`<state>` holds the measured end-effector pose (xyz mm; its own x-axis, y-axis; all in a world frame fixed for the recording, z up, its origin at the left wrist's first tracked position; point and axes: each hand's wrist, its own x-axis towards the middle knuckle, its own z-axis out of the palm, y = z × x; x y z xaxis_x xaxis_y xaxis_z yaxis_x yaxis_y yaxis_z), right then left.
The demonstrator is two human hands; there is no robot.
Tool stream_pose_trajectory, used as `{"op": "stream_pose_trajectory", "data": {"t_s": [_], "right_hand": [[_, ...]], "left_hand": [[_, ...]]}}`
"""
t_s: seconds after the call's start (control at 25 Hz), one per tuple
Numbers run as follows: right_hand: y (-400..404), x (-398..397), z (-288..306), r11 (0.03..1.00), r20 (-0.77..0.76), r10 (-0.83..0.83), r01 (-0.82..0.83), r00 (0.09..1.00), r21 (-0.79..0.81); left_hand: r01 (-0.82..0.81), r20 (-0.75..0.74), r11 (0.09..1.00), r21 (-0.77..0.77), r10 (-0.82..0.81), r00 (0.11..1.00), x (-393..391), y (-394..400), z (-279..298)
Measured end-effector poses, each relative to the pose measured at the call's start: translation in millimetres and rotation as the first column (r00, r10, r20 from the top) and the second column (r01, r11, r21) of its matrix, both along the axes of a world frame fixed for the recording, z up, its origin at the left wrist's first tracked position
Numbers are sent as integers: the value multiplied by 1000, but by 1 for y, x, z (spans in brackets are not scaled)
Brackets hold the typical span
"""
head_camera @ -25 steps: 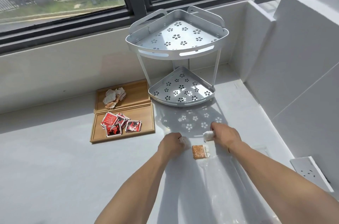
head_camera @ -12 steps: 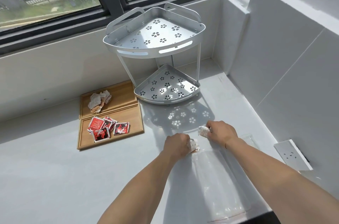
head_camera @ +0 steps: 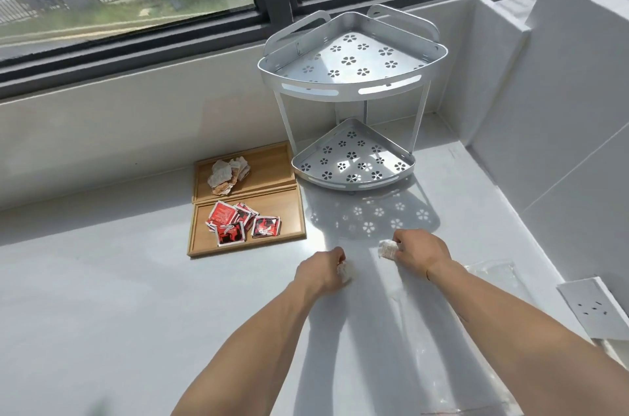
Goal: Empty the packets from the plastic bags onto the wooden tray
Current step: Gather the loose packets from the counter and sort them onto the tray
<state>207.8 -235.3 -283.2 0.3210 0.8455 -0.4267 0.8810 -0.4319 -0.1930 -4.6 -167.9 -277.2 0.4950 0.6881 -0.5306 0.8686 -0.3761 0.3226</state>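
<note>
A clear plastic bag (head_camera: 401,323) lies flat on the white counter in front of me. My left hand (head_camera: 323,271) and my right hand (head_camera: 417,252) each grip a bunched corner of its far end, a hand's width apart. No packet shows inside the bag. To the left lies a two-part wooden tray (head_camera: 292,233). Its near part holds several red packets (head_camera: 238,223). Several pale brownish packets (head_camera: 226,175) lie in a pile in the far part (head_camera: 272,165).
A two-tier silver corner rack (head_camera: 352,102) stands behind the bag, next to the tray. A second clear bag (head_camera: 493,271) lies at the right by the wall. A white socket plate (head_camera: 594,308) sits on the right wall. A window runs along the back.
The orange packet seen between my hands a second ago is no longer visible. My hands have spread a little wider on the bag's end. The camera has shifted.
</note>
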Motion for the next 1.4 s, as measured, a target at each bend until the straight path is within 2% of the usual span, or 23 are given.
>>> {"op": "stream_pose_trajectory", "data": {"t_s": [0.12, 0.24, 0.48, 0.76, 1.04, 1.28, 1.4], "right_hand": [[23, -32, 4, 999, -27, 42, -42, 999, -1], [53, -68, 11, 996, -64, 93, -93, 994, 2], [122, -124, 34, 970, -69, 235, -229, 970, 80], [198, -152, 56, 960, 52, 262, -266, 964, 89], [271, -155, 53, 966, 54, 205, -211, 977, 149], [318, -166, 24, 933, 177, 321, -343, 930, 109], [334, -166, 13, 928, 189, 349, -367, 918, 64]], "left_hand": [[21, -71, 1000, -16, -22, 997, -44, 21, 5], [-32, -120, 998, -52, 25, 992, -88, 44, 12], [-87, -71, 993, -86, 81, 994, -141, 109, 45], [-78, -39, 994, 78, 81, 996, -142, 190, 72], [-56, 7, 939, 338, 57, 998, -119, 252, 59], [1, -61, 916, 400, 25, 998, -112, 291, 29], [5, -74, 921, 391, 26, 997, -112, 304, 17]]}}
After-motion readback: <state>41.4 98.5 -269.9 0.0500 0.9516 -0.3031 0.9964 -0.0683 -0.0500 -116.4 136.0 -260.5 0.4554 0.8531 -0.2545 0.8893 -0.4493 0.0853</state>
